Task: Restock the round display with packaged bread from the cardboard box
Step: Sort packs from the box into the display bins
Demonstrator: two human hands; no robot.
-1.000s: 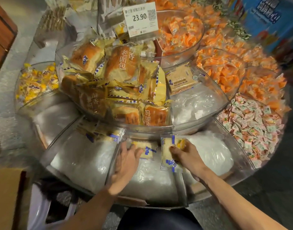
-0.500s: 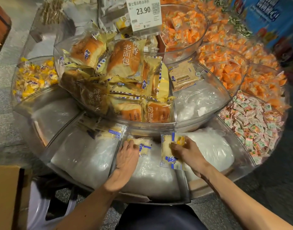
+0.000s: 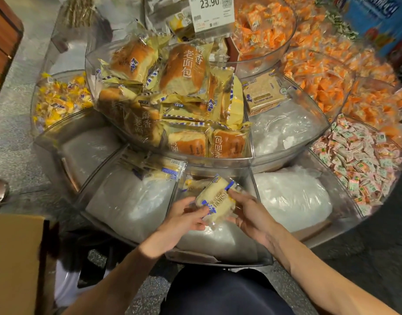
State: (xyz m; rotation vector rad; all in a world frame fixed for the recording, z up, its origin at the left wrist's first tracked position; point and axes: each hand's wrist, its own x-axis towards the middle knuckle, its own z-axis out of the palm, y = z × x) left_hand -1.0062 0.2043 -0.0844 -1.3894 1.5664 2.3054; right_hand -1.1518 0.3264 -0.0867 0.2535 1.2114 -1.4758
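Left hand (image 3: 179,220) and right hand (image 3: 247,214) are both gripping one bread pack (image 3: 216,201) over the bin (image 3: 229,260), which is risking a slide off the slick, mounded padding (image 3: 218,239) if released loosely.

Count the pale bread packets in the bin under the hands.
2. One packet is gripped by the left hand and right hand over the bin; a second packet lies behind it, toward the back wall. Hands may hide more.

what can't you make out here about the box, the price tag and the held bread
Head view:
cardboard box: cut off by left edge; contents unseen.
price tag: top cut by frame edge; print below 23.90 too small.
bread packet: its sides covered by the left hand and right hand gripping it; small print blurred.
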